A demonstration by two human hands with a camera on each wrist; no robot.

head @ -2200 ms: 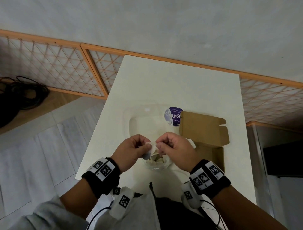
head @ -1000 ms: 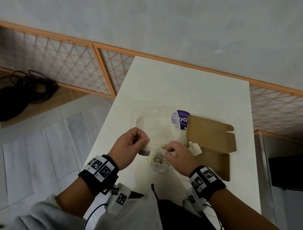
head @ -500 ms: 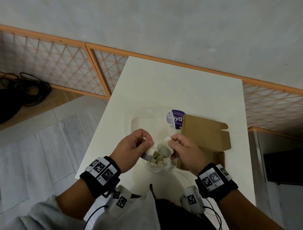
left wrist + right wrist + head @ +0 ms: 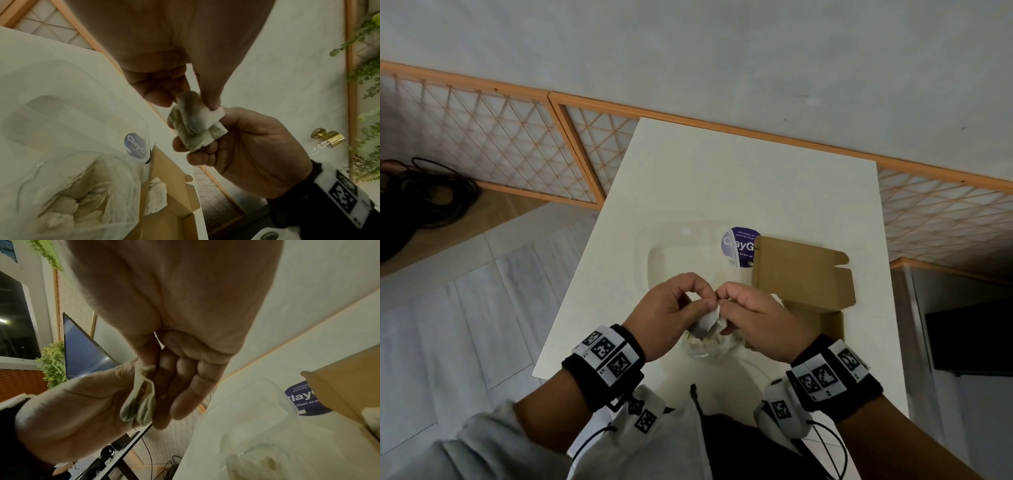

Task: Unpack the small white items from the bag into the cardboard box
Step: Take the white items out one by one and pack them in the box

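My left hand (image 4: 707, 299) and right hand (image 4: 724, 303) meet just above the clear bag (image 4: 705, 349), which holds several small white items. In the left wrist view, my left hand's fingers (image 4: 211, 100) pinch one folded white item (image 4: 197, 113). A second white item (image 4: 197, 138) crosses under it and is held in my right hand (image 4: 246, 146). The right wrist view shows the white items (image 4: 139, 402) pressed between both hands. The open cardboard box (image 4: 828, 329) stands right of my hands. One white item (image 4: 156, 194) lies inside it.
The box's lid (image 4: 801, 270) stands open behind it. A flat clear packet with a purple sticker (image 4: 739, 245) lies on the white table (image 4: 722, 178) beyond my hands. The table's left edge drops to a tiled floor. Black cables (image 4: 414, 195) lie on the floor at far left.
My right hand reached into the bag, came up pinching a white item, and has now moved left against my left hand. My left hand kept its own white item throughout.
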